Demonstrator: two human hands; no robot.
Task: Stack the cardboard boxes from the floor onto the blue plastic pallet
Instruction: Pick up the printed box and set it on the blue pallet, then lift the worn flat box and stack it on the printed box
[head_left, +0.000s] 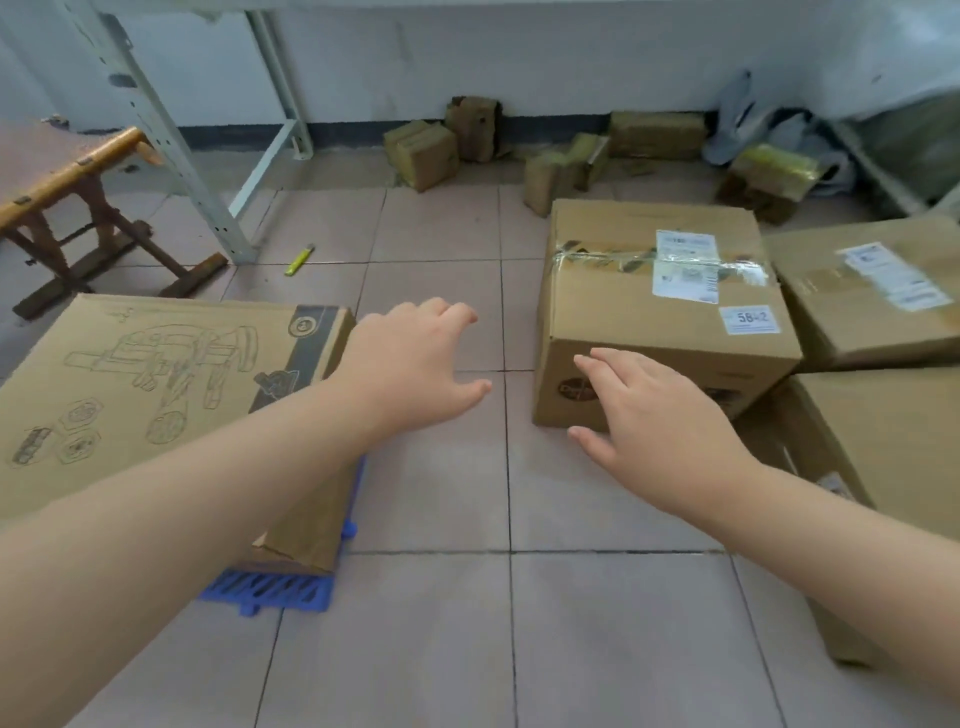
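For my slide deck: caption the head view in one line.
Both open hands, left hand and right hand, reach toward a taped cardboard box beside the loaded blue plastic pallet.

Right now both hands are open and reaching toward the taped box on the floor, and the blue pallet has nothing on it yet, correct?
Not quite. In the head view the blue pallet already carries a printed cardboard box. The rest holds: left hand and right hand reach open toward the taped box.

Matt cardboard box (660, 291), seemingly glossy tape (623, 257)

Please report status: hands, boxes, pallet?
Left hand, right hand open, empty. Taped box on floor, ahead. One printed box on blue pallet. Path clear.
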